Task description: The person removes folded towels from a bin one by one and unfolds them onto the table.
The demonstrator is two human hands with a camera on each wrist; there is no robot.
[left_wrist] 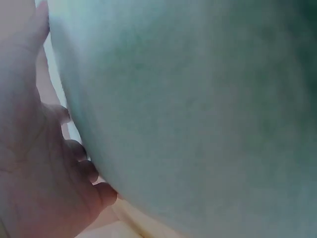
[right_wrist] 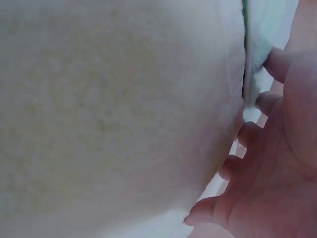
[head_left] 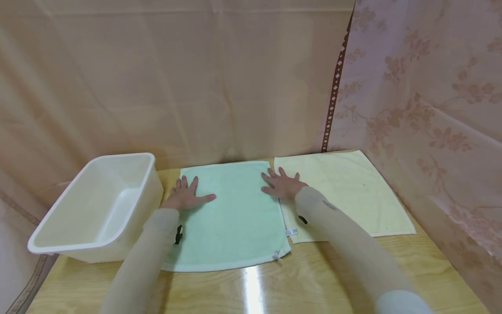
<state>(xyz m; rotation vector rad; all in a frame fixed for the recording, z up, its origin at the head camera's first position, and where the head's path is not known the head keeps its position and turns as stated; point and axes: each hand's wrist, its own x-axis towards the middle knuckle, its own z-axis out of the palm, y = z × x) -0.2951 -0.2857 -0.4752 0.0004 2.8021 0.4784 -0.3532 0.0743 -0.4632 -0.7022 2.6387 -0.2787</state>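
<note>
A mint green towel (head_left: 235, 218) lies spread out on the wooden table, with a small tag at its near right corner. My left hand (head_left: 186, 196) rests on the towel's left side, fingers spread and thumb pointing right. On its right edge lies my right hand (head_left: 283, 184), fingers spread, partly over the neighbouring pale yellow towel (head_left: 345, 196). That yellow towel is also laid flat, with a white label at its near left corner. In the left wrist view the palm and fingers (left_wrist: 74, 148) touch the green cloth; the right wrist view shows the yellow cloth beside the fingers (right_wrist: 250, 134).
A white plastic basin (head_left: 135, 218) stands on the table at the left, close to my left forearm. Behind the table hangs a beige curtain (head_left: 188, 87). A floral pink cloth (head_left: 431, 109) borders the right side. The wooden table (head_left: 290, 288) shows along the front.
</note>
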